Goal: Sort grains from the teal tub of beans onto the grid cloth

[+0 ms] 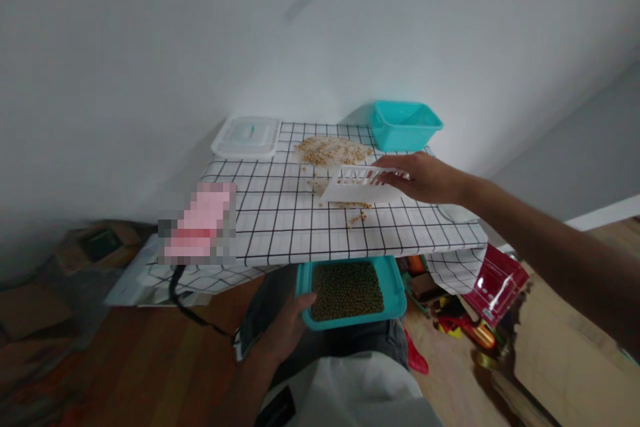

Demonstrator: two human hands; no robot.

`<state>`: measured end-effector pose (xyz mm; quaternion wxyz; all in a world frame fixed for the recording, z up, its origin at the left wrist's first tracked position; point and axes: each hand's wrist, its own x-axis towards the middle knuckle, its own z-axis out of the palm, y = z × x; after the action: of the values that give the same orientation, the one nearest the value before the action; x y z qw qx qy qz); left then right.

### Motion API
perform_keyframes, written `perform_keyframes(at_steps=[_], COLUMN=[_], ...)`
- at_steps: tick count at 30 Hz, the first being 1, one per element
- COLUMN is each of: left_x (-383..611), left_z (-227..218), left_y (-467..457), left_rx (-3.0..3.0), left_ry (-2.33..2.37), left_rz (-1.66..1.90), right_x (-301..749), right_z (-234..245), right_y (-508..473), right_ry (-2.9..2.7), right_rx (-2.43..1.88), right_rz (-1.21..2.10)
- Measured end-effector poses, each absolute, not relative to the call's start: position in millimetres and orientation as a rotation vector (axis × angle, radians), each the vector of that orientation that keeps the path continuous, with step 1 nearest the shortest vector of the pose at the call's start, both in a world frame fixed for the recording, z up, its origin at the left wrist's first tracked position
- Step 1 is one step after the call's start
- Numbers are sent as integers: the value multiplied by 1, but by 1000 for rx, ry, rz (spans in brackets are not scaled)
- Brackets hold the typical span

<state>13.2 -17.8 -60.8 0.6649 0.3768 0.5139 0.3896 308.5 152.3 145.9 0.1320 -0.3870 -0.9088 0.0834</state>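
The hands are well apart, each engaged with its own object. The right hand point(425, 177) is closed on the far-right part of a white slotted basket point(361, 193), its fingers over the slotted side. The left hand point(286, 332) grips the left rim of a teal tray point(399, 307), thumb on top; the remaining fingers cannot be made out.

The step in hand appears to be drawing pale grains across the checked cloth point(273, 213) with the basket — a judgement from its position among them. The main grain patch point(333, 150) lies beyond the basket, to the right hand's left; a small scatter point(357, 217) lies on its near side. The tray, holding darker beans point(347, 290), sits below the table's near edge, to the left hand's right. Whether tray and edge touch cannot be told.

The next move would seem to call for a low, even basket stroke — and a steady tray.
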Motion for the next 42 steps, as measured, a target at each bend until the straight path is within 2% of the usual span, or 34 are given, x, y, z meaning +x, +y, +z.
perform_keyframes(at_steps=[7,13,21,30,42], left_x=[24,23,27,34,36], left_z=[-49,-49,-57,-43,-39], left_y=[-16,-17,-15,-15,-13], left_rx=[759,789,792,666,630], left_ry=[994,1047,944,967,901], left_rz=[812,854,802,815,811], right_x=[332,358,366,360,358], right_z=[130,122,120,125,127], right_y=[140,137,130,121,104], right_ry=[-2660,-2630,-2685,-2703,-2691], right_rx=[-1283,-1408,-1320,-1193,-1279], right_rz=[261,194,229,374,390])
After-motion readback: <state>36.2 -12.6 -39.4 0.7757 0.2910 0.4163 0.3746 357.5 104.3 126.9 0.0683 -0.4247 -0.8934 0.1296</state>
